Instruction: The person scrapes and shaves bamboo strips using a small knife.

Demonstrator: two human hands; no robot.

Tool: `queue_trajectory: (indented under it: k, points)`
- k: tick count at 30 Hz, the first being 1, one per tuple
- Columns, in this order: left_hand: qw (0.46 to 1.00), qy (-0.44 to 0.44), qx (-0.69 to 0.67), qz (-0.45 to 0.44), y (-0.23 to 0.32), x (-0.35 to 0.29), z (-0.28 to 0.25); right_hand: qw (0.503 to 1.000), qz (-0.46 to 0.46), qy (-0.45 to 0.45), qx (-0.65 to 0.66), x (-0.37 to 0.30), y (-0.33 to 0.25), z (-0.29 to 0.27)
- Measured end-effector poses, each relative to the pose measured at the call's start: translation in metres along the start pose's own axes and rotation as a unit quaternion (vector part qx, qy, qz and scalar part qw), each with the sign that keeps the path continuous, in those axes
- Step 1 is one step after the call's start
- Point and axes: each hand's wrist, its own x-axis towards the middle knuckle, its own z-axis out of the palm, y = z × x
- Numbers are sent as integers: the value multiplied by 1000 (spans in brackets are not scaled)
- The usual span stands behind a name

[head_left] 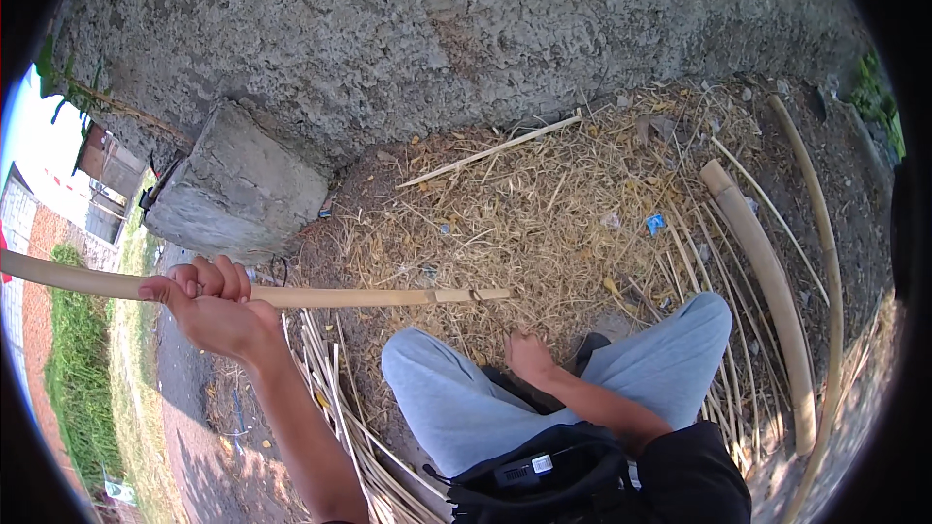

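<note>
My left hand (218,311) is wrapped round a long pale bamboo strip (340,298), which runs from the left edge of the view to above my lap. My right hand (530,359) is a closed fist between my knees. From it a thin dark blade (492,311), seen nearly edge-on and apparently a knife's, reaches up to the strip near its right end. The handle is hidden in my fist. A notch or step shows on the strip just left of the blade.
A rough wall (466,29) rises ahead, with a concrete block (243,180) at its left. Shavings (524,204) cover the ground. Cut strips (340,408) lie by my left leg. A thick bamboo pole (767,272) and a longer thin one (825,243) lie at right.
</note>
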Motion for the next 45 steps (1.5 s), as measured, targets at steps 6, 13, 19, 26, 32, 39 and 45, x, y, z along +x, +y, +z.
queue_trajectory:
  k: [6,13,19,26,32,39,45]
  points:
    - [999,-36,-11,-35,-1,0,-2,995,-15,-71,-70,21,136,42]
    - [980,-179,-79,-25,-2,5,-26,990,40,-36,127,-6,-23,-70]
    - [974,-177,-144,-11,-9,-3,-16,977,-134,-10,165,-27,-74,-94]
    - [996,-11,-77,37,-5,-28,21,980,-147,65,116,-19,-54,-55]
    - [996,-4,-80,38,-3,-28,19,984,-143,48,95,-24,-71,-88]
    - [995,-33,-93,23,2,-53,38,988,-130,42,68,-33,-74,-103]
    - [992,-31,-120,31,8,-56,33,979,-176,24,94,-50,-109,-145]
